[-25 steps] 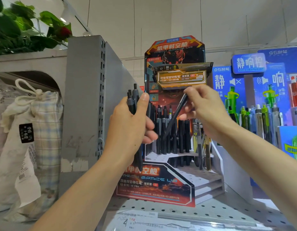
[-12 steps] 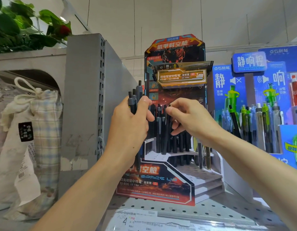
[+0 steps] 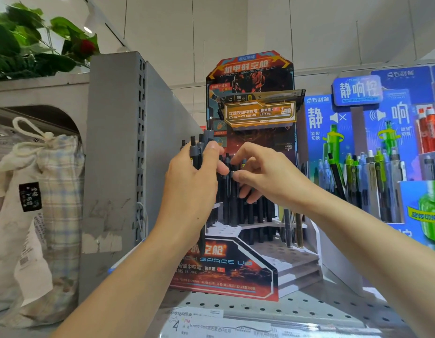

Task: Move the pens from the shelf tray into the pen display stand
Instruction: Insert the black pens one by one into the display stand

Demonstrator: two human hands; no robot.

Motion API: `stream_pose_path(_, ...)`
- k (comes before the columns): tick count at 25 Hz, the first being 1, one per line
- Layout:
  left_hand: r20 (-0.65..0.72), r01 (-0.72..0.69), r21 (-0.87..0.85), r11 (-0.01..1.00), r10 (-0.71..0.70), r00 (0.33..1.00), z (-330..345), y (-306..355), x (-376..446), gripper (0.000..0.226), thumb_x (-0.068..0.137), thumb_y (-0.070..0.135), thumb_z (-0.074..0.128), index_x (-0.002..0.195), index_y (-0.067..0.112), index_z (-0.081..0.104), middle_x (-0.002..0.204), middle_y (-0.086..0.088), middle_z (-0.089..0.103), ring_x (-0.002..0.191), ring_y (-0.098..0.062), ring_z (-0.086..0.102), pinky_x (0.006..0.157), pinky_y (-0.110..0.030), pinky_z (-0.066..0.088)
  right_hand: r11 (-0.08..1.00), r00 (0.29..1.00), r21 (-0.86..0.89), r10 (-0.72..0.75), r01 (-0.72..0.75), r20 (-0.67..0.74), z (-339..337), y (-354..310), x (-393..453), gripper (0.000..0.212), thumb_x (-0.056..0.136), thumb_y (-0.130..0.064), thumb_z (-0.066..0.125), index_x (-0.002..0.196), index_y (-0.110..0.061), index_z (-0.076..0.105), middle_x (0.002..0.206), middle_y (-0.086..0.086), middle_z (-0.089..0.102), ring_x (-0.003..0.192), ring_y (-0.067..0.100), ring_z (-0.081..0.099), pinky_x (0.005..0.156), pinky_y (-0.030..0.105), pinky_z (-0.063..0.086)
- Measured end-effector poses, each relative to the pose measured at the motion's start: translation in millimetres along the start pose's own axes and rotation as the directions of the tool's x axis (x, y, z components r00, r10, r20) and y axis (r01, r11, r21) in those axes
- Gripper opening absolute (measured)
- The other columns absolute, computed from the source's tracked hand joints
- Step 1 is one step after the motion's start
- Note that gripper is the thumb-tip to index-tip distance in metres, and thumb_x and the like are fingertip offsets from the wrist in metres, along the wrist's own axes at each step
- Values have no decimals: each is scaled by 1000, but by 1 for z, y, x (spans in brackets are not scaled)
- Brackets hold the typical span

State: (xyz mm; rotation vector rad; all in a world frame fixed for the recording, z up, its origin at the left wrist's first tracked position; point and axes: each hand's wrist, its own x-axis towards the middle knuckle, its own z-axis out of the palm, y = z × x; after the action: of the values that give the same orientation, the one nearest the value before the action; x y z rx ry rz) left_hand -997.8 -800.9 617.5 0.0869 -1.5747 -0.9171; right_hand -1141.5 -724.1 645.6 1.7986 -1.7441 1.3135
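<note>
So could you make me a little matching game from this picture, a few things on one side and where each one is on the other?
Things:
1. bundle of dark pens
2. cloth drawstring bag
3. green-topped pens
4. leafy plant

Places:
A. on top of the grey shelf unit, upper left
B. gripped in the left hand
C. in the blue display on the right
D. in the arched opening on the left

Pairs: 1-B, 2-D, 3-C, 4-A
</note>
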Motion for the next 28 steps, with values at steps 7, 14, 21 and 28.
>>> stream_pose_path(7,77,-35,-37,999,37,996,0,-4,2,33,103,40,49,127,17,50,74,0,75,42,-8,47,42,-18,42,953,991,-295,-103,74,-84,-2,-2,0,16,94,-29,68,107,-23,63,82,-7,66,71,9,63,66,34,58)
stream_pose_path(14,144,-7,16,1000,5,990,-1,0,-1,21,102,43,50,110,23,50,62,-3,70,40,-9,49,44,-21,46,865,985,500,-56,-33,163,-9,-27,-5,30,102,-37,56,85,-16,69,73,10,55,65,15,51,58,24,43)
stream_pose_path(21,101,74,-119,990,-62,993,-9,3,-4,19,104,36,48,104,19,57,78,-4,75,59,-22,73,50,-33,59,738,984,666,175,-108,-34,-18,-28,4,23,101,-25,59,98,-4,67,80,8,68,63,12,64,55,20,56)
stream_pose_path(28,20,98,-29,995,-98,995,-19,-2,-6,24,101,42,51,97,21,63,78,-1,75,65,-16,76,42,-29,55,848,966,529,159,-27,-206,-16,-35,7,16,102,-17,59,106,-2,61,87,19,67,63,18,69,61,33,63)
